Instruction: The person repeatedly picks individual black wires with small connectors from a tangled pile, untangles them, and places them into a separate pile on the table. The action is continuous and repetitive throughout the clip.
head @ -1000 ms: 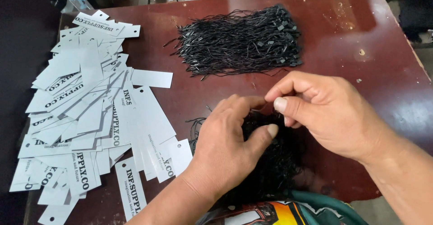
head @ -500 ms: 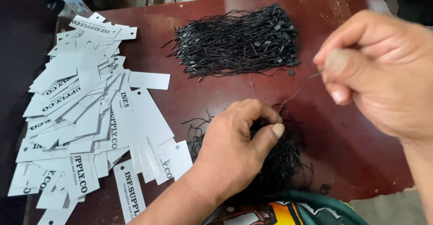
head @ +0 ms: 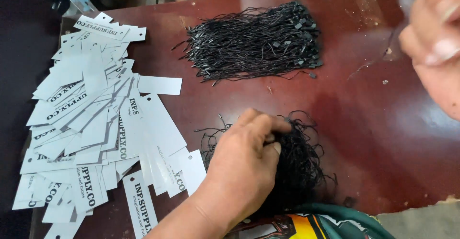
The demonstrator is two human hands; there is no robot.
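Black string bundle (head: pixel 297 167) at the table's (head: pixel 364 124) near edge, pinched by left hand (head: pixel 244 167); right hand (head: pixel 433 47) blurred, grip unclear.

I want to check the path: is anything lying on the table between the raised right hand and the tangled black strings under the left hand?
Nothing visible does. Bare table lies between the right hand and the tangled strings pinned by the left hand.
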